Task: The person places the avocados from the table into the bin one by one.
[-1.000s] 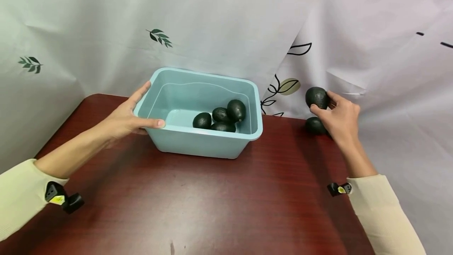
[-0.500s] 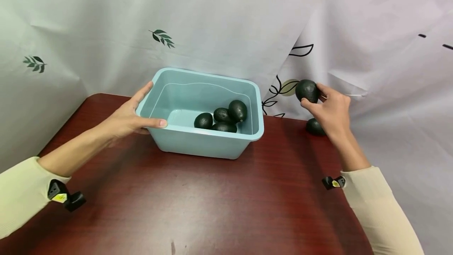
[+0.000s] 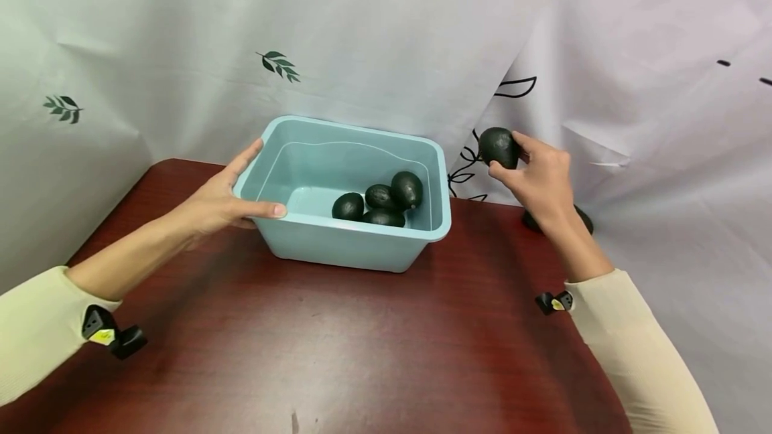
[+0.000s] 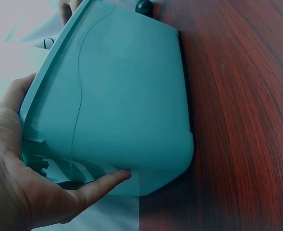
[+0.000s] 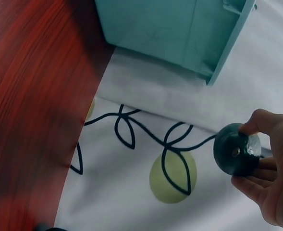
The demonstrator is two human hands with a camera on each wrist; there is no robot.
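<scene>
A light blue plastic tub (image 3: 338, 243) stands on the table, with several dark green avocados (image 3: 407, 189) grouped in its right half. At its left end my left hand (image 3: 214, 201) holds the rim, thumb over the front edge. In the left wrist view, a finger lies along the outside wall of the tub (image 4: 127, 101). My right hand (image 3: 539, 173) pinches another avocado (image 3: 498, 147) between thumb and fingers, in the air to the right of the tub. The same avocado (image 5: 230, 155) shows its stem end in the right wrist view.
More dark avocados (image 3: 584, 219) lie at the table's back right, partly hidden by my right forearm. A white cloth (image 3: 386, 39) with leaf prints hangs behind the dark red wooden table (image 3: 362, 340). Each sleeve carries a small black camera (image 3: 555, 303).
My right hand has lifted the avocado up and carried it left, from above the pile at the back right towards the tub. The left hand keeps its hold on the rim.
</scene>
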